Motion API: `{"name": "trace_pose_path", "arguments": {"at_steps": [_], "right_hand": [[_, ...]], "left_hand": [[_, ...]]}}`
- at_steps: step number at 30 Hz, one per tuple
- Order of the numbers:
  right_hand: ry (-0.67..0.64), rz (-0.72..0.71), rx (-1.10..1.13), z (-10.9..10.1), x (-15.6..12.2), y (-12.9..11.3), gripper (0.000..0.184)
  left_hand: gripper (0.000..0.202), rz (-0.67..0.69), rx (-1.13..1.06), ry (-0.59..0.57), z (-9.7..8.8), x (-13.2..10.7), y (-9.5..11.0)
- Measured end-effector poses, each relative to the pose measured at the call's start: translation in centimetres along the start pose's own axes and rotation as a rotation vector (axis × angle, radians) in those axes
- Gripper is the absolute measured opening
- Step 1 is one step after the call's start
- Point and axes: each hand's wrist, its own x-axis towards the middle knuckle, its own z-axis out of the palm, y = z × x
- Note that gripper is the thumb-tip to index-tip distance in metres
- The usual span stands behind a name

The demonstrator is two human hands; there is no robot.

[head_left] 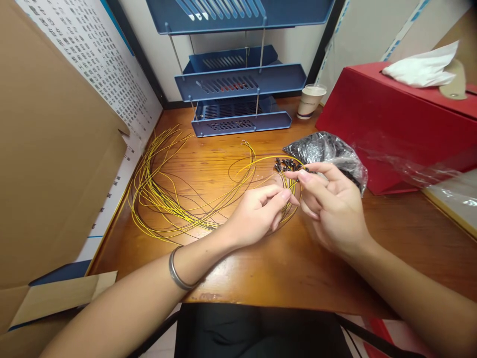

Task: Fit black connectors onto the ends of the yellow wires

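Observation:
Thin yellow wires (164,199) lie in loose coils on the wooden desk (261,268). My left hand (257,214), with a metal bangle on its wrist, has its fingers curled and pinches a yellow wire near my right fingertips. My right hand (331,204) is closed in a pinch on a bundle of yellow wires whose ends carry small black caps (286,164). The two hands nearly touch at the fingertips. A crinkled clear plastic bag of small black parts (328,151) lies just behind my right hand.
A blue three-tier letter tray (238,84) stands at the back of the desk, with a paper cup (310,101) to its right. A red box (395,124) with white tissue on top fills the right side. Cardboard (48,164) leans on the left.

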Motion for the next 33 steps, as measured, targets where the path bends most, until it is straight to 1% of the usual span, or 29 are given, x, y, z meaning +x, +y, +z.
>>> {"name": "trace_pose_path", "arguments": {"at_steps": [3,9,11,15,17,22,24,30,33], "right_hand": [[0.001,0.002,0.004,0.04,0.02,0.07,0.026],[-0.030,0.079,0.011,0.68,-0.45,0.55,0.034],[-0.021,0.062,0.001,0.58,-0.32,0.44,0.032],[0.022,-0.028,-0.031,0.07,0.26,0.08,0.025],[0.032,-0.043,-0.038,0.00,0.36,0.07,0.025],[-0.025,0.067,-0.020,0.52,-0.21,0.55,0.033],[-0.035,0.083,-0.006,0.63,-0.36,0.62,0.034],[0.023,-0.012,0.000,0.14,0.15,0.13,0.024],[0.022,-0.011,0.000,0.07,0.14,0.13,0.024]], "left_hand": [[0.030,0.018,-0.014,-0.004,0.06,0.07,-0.13],[0.030,0.045,0.000,-0.005,-0.09,0.02,-0.11],[0.031,0.044,0.006,-0.012,-0.08,-0.09,-0.03],[0.031,0.051,0.004,-0.016,-0.02,-0.23,-0.09],[0.031,0.057,0.004,-0.014,-0.04,-0.23,-0.21],[0.031,0.068,-0.003,-0.002,-0.12,-0.08,-0.28],[0.032,0.064,0.003,0.003,-0.12,-0.01,-0.22],[0.031,0.041,-0.016,-0.006,-0.08,0.00,-0.19],[0.031,0.040,-0.004,-0.004,-0.12,-0.01,-0.07]]}}
